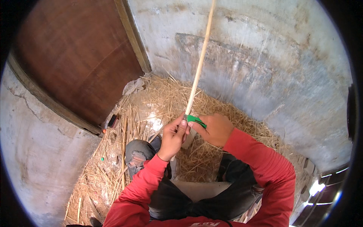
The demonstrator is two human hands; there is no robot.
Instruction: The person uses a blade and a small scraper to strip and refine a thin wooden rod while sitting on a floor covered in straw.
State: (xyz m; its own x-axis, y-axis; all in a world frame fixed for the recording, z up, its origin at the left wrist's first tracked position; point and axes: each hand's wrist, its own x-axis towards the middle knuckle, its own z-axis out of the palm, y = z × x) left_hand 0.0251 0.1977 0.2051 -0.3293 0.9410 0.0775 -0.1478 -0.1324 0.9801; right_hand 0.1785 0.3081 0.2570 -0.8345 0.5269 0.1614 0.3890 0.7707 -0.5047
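A long, pale, narrow strip that looks like bamboo [200,62] runs from my hands up past the top of the picture, in front of the wall. My left hand [172,138] is closed round its lower part, thumb and fingers pinching it. In my right hand [216,129] is a green-handled utility knife [196,120], gripped with the thumb along the handle. The knife's metal end meets the strip just beside my left thumb. Both hands are close together above my knees. My fingers partly hide the strip's lower end.
Straw-like shavings [198,160] cover the floor between my legs and along the stained grey wall [249,64]. A brown door panel [75,56] is at the upper left. Longer thin strips [124,151] lie left of my knee. A crumpled pale cloth or bag [133,86] rests near the door frame.
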